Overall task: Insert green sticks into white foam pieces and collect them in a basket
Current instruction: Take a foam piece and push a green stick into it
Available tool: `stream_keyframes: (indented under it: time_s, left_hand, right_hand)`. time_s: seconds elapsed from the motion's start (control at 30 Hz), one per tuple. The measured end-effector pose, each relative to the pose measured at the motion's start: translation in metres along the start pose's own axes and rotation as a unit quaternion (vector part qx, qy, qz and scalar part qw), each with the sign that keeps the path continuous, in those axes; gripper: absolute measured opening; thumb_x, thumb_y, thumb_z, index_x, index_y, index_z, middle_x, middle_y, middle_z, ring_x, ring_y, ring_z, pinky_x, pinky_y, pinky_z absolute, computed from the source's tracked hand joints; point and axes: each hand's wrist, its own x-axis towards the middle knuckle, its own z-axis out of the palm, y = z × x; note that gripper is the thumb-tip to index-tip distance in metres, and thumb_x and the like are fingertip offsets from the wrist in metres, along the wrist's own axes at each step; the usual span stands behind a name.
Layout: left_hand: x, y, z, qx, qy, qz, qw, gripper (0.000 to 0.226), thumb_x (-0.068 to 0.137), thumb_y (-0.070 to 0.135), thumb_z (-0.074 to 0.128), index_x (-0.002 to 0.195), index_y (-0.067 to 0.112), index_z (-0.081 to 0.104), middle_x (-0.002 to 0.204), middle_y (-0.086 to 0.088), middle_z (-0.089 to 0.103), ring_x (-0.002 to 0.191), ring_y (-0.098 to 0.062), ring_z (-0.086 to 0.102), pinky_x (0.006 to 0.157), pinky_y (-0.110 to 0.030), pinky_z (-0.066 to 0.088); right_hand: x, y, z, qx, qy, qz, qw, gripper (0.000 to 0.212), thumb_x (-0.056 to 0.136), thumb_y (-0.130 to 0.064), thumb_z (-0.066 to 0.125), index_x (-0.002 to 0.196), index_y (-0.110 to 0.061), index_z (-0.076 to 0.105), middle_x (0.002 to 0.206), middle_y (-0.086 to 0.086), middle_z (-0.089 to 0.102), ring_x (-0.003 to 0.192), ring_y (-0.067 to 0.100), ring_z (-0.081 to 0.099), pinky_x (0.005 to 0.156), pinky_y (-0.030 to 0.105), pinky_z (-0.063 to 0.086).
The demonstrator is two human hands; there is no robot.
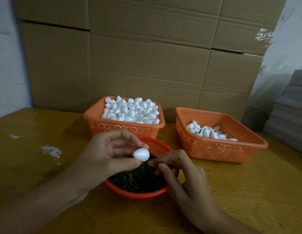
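Foam piece (141, 154), white and egg-shaped, sits pinched between the thumb and curled fingers of the left hand (106, 156), held in the air above the round red basket (138, 195) near the table's (45, 174) front edge. We see its long axis running roughly left to right, its right end dipping slightly toward the right hand (185, 176). We cannot tell which end is narrower. The right hand pinches a short green stick (161, 161) between thumb and forefinger just beside the foam. The stick is too small for us to read its direction. Loose green sticks (138, 179) fill the red basket. Toward the back edge an orange basket (123, 128) is heaped with foam pieces (131, 110). Near the right edge a second orange basket (214, 149) holds a few foam pieces (207, 131), with a dark stick showing among them.
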Motion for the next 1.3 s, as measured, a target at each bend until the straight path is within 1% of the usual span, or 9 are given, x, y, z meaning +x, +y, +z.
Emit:
stream_keyframes:
  time_s: [0.1, 0.3, 0.47, 0.67, 0.83, 0.9, 1.03, 1.2, 1.3]
  left_hand:
    - [-0.0007, 0.0007, -0.0003, 0.002, -0.008, 0.001, 1.0, 0.036, 0.066, 0.012, 0.088, 0.094, 0.027, 0.073, 0.113, -0.005, 0.079, 0.107, -0.022, 0.076, 0.087, -0.02, 0.058]
    - [-0.0015, -0.0003, 0.0016, 0.011, -0.001, 0.011, 1.0, 0.03, 0.067, 0.007, 0.084, 0.089, 0.025, 0.074, 0.109, -0.006, 0.08, 0.103, -0.02, 0.077, 0.082, -0.02, 0.059]
    - [-0.0017, -0.0004, 0.0006, 0.026, -0.006, 0.02, 0.999, 0.023, 0.067, 0.009, 0.084, 0.086, 0.021, 0.079, 0.108, -0.005, 0.08, 0.105, -0.02, 0.076, 0.088, -0.022, 0.059]
    - [-0.0018, -0.0009, -0.0006, 0.025, -0.017, 0.025, 0.999, 0.026, 0.065, 0.005, 0.085, 0.087, 0.02, 0.081, 0.108, -0.006, 0.08, 0.105, -0.021, 0.076, 0.085, -0.02, 0.059]
    - [-0.0027, -0.0006, 0.0008, 0.036, -0.012, 0.019, 0.999, 0.03, 0.061, 0.026, 0.092, 0.089, 0.024, 0.084, 0.106, -0.005, 0.081, 0.1, -0.021, 0.078, 0.082, -0.022, 0.06]
    - [-0.0031, -0.0001, 0.0007, 0.044, -0.011, 0.014, 0.999, 0.03, 0.061, 0.024, 0.093, 0.09, 0.024, 0.084, 0.106, -0.004, 0.081, 0.099, -0.022, 0.079, 0.081, -0.022, 0.061]
    - [-0.0032, 0.0016, 0.0017, 0.056, -0.017, 0.014, 0.998, 0.028, 0.065, 0.009, 0.096, 0.089, 0.021, 0.085, 0.103, -0.006, 0.081, 0.098, -0.021, 0.079, 0.079, -0.02, 0.06]
    - [-0.0034, 0.003, 0.0022, 0.052, -0.019, 0.015, 0.998, 0.026, 0.063, 0.011, 0.087, 0.088, 0.019, 0.085, 0.102, -0.006, 0.081, 0.098, -0.02, 0.078, 0.08, -0.019, 0.06]
    - [-0.0035, 0.0021, 0.0023, 0.05, -0.021, 0.012, 0.998, 0.026, 0.066, 0.013, 0.088, 0.09, 0.022, 0.085, 0.1, -0.006, 0.081, 0.097, -0.02, 0.078, 0.081, -0.02, 0.06]
  right_hand:
    - [0.0003, 0.0004, -0.0006, 0.003, 0.0, 0.002, 1.0, 0.006, 0.108, -0.022, 0.057, 0.112, -0.019, 0.06, 0.115, -0.019, 0.074, 0.092, 0.011, 0.074, 0.075, 0.027, 0.057]
    - [-0.0007, 0.0, -0.0006, 0.007, -0.001, 0.005, 1.0, 0.008, 0.107, -0.023, 0.057, 0.112, -0.018, 0.06, 0.117, -0.017, 0.075, 0.093, 0.012, 0.075, 0.076, 0.03, 0.058]
    - [-0.0003, 0.0007, -0.0006, -0.002, 0.0, 0.002, 1.0, 0.005, 0.107, -0.02, 0.059, 0.112, -0.021, 0.06, 0.115, -0.017, 0.075, 0.09, 0.013, 0.074, 0.074, 0.035, 0.058]
    - [-0.0007, 0.0004, -0.0004, 0.0, 0.001, 0.002, 1.0, 0.005, 0.108, -0.023, 0.058, 0.112, -0.021, 0.06, 0.115, -0.016, 0.074, 0.09, 0.013, 0.074, 0.074, 0.035, 0.057]
    - [-0.0016, 0.0006, -0.0009, -0.003, -0.001, 0.01, 1.0, 0.006, 0.108, -0.027, 0.057, 0.112, -0.026, 0.061, 0.111, -0.012, 0.073, 0.091, 0.016, 0.073, 0.073, 0.038, 0.056]
    - [-0.0018, 0.001, -0.0008, -0.013, -0.002, 0.013, 1.0, 0.008, 0.108, -0.03, 0.057, 0.112, -0.025, 0.062, 0.109, -0.011, 0.072, 0.09, 0.017, 0.072, 0.073, 0.04, 0.056]
    - [-0.0004, 0.0004, -0.001, -0.031, 0.0, -0.004, 1.0, 0.008, 0.107, -0.029, 0.058, 0.11, -0.023, 0.063, 0.104, -0.012, 0.066, 0.09, 0.017, 0.068, 0.073, 0.035, 0.053]
    - [0.001, 0.0003, -0.0022, -0.054, 0.011, -0.03, 0.998, 0.001, 0.105, -0.022, 0.062, 0.106, -0.022, 0.063, 0.101, -0.01, 0.058, 0.092, 0.016, 0.062, 0.077, 0.023, 0.047]
    - [-0.0004, 0.0009, -0.0016, -0.044, 0.014, -0.018, 0.999, 0.003, 0.105, -0.029, 0.061, 0.107, -0.027, 0.062, 0.093, -0.013, 0.06, 0.086, 0.015, 0.064, 0.072, 0.025, 0.049]
